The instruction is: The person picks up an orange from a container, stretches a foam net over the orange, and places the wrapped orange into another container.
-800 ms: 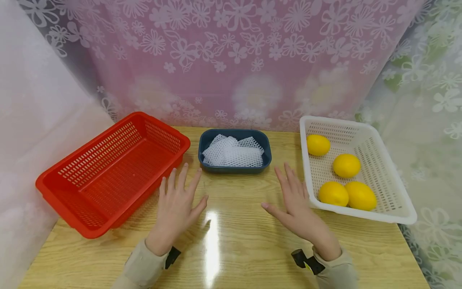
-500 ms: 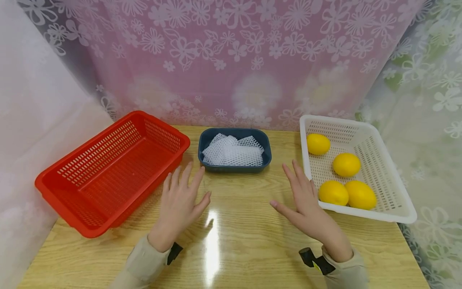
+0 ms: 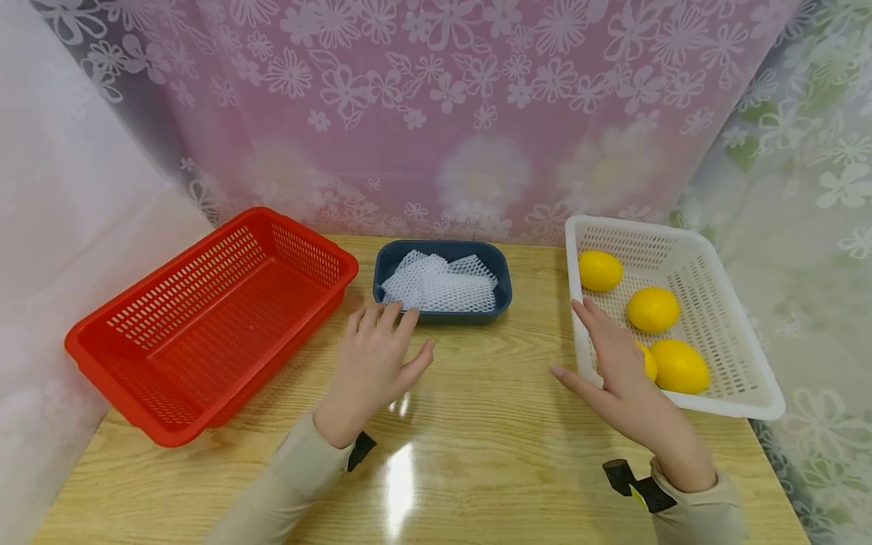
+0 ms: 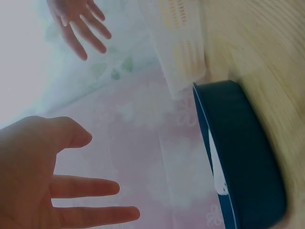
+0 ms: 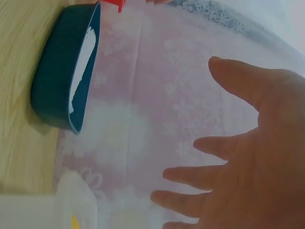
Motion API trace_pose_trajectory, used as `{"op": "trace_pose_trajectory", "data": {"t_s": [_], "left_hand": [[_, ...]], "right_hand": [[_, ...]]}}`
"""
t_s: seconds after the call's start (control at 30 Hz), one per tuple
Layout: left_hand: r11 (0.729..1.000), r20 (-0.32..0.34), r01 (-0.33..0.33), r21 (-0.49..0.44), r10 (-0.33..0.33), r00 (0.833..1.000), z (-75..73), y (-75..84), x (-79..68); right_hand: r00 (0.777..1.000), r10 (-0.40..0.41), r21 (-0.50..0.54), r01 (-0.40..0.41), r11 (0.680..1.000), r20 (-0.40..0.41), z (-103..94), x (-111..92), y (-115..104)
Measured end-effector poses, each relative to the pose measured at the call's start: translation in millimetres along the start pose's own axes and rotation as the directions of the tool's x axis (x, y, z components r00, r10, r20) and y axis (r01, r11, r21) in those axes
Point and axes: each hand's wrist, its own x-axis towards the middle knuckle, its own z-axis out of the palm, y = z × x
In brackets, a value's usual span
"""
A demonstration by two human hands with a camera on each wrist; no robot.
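My left hand (image 3: 375, 359) hovers with spread fingers before the dark blue tub (image 3: 450, 318), its fingertips overlapping the tub's near rim in the head view. White foam net sleeves (image 3: 456, 291) lie in that tub. Over the near left corner of the white basket (image 3: 739, 333) is my right hand (image 3: 630, 386), fingers extended and holding nothing. Yellow lemons (image 3: 652, 309) rest in this basket; one of them is partly hidden behind the right hand. In the left wrist view, the tub (image 4: 252, 157) stands to the right of the left hand (image 4: 33, 171).
A red basket (image 3: 225, 333) with slotted walls stands at the left of the wooden table (image 3: 477, 469). A pink flowered curtain (image 3: 436, 136) hangs behind the table, with pale cloth at both sides.
The left hand has moved right and slightly forward toward the blue tub. My right hand has moved right, from beside the white basket to over its near left corner.
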Motion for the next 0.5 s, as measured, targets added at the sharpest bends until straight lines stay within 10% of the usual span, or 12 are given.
{"op": "trace_pose_trajectory", "data": {"t_s": [0.5], "left_hand": [[0.997, 0.009, -0.080, 0.022, 0.080, 0.997, 14.8, 39.2, 45.1]], "right_hand": [[0.999, 0.017, -0.097, -0.022, 0.995, -0.045, -31.3, -8.1, 32.4]]}}
